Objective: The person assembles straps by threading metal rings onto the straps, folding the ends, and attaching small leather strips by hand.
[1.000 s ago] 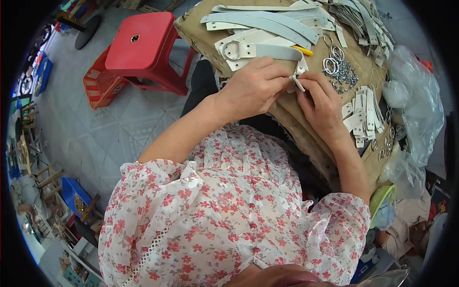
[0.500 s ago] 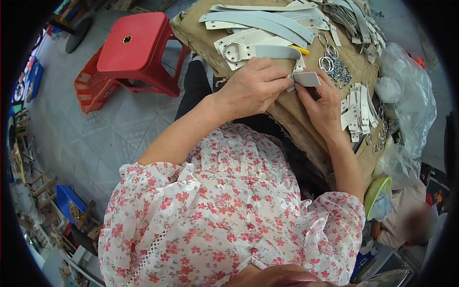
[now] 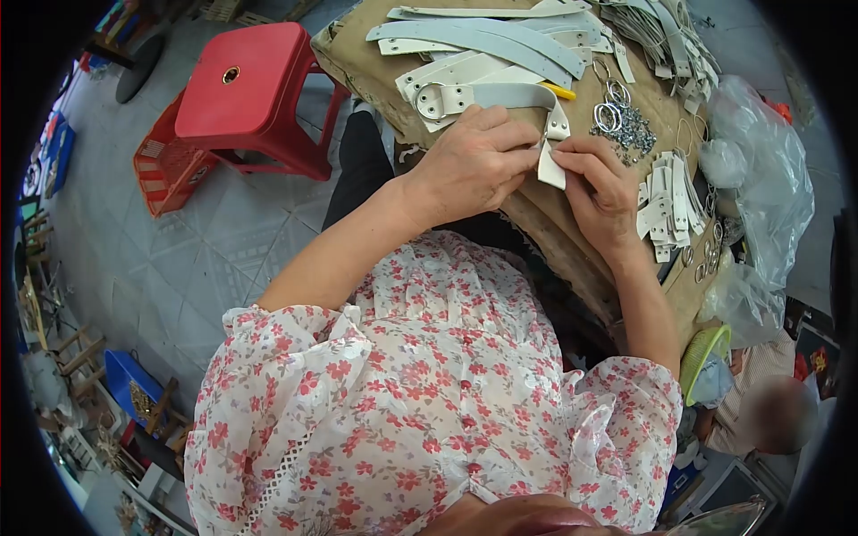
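A pale strap (image 3: 511, 96) with a metal ring (image 3: 432, 101) at its left end curves across the cloth-covered table. Its right end bends down between my hands, where a short white tab (image 3: 551, 167) hangs. My left hand (image 3: 478, 161) is closed on the strap near the bend, fingertips pinched together. On the tab's right side, my right hand (image 3: 597, 183) has its thumb and forefinger closed at the tab's edge. Behind the strap lies a yellow tool (image 3: 560, 91), partly covered.
Long straps (image 3: 483, 45) lie at the back of the table (image 3: 357, 54). Metal rings (image 3: 608, 117), small rivets (image 3: 633, 134), short straps (image 3: 668, 201) and a plastic bag (image 3: 760, 179) are on the right. A red stool (image 3: 241, 80) stands left; another person (image 3: 746, 393) is at lower right.
The tab, which stuck out to the right half a second ago, now hangs downward. My right fingers have shifted to its edge. My left hand has stayed at the strap.
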Action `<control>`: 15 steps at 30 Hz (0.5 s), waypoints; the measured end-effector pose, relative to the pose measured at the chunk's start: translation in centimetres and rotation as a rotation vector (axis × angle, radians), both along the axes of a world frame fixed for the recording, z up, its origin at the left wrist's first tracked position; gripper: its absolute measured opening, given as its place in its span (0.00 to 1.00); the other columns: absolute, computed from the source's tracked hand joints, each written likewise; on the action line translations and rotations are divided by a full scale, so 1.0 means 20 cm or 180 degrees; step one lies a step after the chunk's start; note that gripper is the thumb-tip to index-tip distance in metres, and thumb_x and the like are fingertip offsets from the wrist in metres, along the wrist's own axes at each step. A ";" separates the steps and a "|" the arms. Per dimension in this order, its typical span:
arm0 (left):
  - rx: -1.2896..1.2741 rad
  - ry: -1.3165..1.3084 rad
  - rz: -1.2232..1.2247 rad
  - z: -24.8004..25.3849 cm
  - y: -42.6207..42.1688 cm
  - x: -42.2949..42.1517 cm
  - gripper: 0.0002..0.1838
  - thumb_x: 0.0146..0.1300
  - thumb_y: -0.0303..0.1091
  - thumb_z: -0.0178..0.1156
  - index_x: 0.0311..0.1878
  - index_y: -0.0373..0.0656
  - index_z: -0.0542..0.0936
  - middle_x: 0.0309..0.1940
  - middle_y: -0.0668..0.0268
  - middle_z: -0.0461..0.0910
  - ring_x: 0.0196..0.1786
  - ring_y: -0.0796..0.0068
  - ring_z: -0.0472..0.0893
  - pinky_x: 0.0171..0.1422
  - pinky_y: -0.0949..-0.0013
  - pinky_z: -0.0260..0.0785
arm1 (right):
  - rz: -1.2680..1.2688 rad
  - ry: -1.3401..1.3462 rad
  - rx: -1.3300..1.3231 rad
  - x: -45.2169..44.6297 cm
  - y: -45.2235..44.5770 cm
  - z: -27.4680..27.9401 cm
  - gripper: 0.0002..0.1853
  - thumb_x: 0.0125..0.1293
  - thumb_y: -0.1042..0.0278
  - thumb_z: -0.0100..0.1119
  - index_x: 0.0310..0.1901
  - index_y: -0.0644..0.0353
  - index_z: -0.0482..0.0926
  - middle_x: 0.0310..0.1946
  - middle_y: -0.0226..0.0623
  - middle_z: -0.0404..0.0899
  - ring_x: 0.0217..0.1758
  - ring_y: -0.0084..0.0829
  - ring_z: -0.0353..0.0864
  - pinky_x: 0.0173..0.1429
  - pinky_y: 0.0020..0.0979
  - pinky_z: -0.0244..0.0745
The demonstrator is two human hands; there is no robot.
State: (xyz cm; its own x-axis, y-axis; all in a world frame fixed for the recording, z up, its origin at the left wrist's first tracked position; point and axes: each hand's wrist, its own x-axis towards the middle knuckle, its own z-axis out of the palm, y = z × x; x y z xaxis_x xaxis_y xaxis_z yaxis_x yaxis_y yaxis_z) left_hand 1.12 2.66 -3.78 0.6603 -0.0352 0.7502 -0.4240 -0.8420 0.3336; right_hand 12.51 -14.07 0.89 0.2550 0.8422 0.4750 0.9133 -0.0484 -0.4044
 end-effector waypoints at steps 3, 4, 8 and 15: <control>-0.0228 -0.0016 -0.0116 0.00 0.01 -0.01 0.15 0.44 0.25 0.67 0.39 0.44 0.83 0.42 0.71 0.80 0.38 0.66 0.75 0.45 0.66 0.69 | -0.0064 -0.0101 -0.0008 -0.04 0.00 0.00 0.10 0.51 0.83 0.63 0.37 0.61 0.80 0.37 0.36 0.80 0.37 0.37 0.81 0.40 0.31 0.77; -0.0251 -0.0067 -0.0160 0.00 0.02 -0.02 0.15 0.44 0.25 0.68 0.39 0.45 0.83 0.42 0.71 0.81 0.37 0.66 0.75 0.44 0.66 0.69 | -0.0033 -0.0238 0.0006 -0.04 0.00 0.00 0.09 0.52 0.82 0.63 0.36 0.62 0.80 0.37 0.37 0.79 0.36 0.37 0.81 0.40 0.33 0.77; -0.0313 0.0064 -0.0231 0.01 0.03 -0.02 0.08 0.49 0.28 0.65 0.35 0.45 0.80 0.36 0.70 0.79 0.41 0.67 0.75 0.49 0.66 0.66 | 0.0094 -0.0681 -0.0050 -0.05 0.00 0.02 0.09 0.53 0.81 0.63 0.37 0.63 0.79 0.39 0.38 0.79 0.36 0.38 0.81 0.40 0.34 0.77; -0.0734 0.0529 -0.0167 0.11 0.03 -0.03 0.10 0.51 0.23 0.61 0.38 0.43 0.75 0.32 0.62 0.78 0.41 0.59 0.77 0.47 0.59 0.68 | 0.0229 -0.0649 -0.0555 -0.03 0.00 0.05 0.14 0.55 0.82 0.61 0.45 0.65 0.75 0.44 0.42 0.76 0.45 0.43 0.78 0.47 0.36 0.75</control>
State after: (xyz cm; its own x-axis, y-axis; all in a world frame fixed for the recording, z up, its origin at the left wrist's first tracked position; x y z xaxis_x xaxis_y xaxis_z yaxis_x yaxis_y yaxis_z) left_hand 0.56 3.25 -1.62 0.7767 0.0863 0.6240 -0.3885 -0.7142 0.5823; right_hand 11.95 -14.00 1.96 0.1056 0.9282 0.3568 0.9786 -0.0333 -0.2032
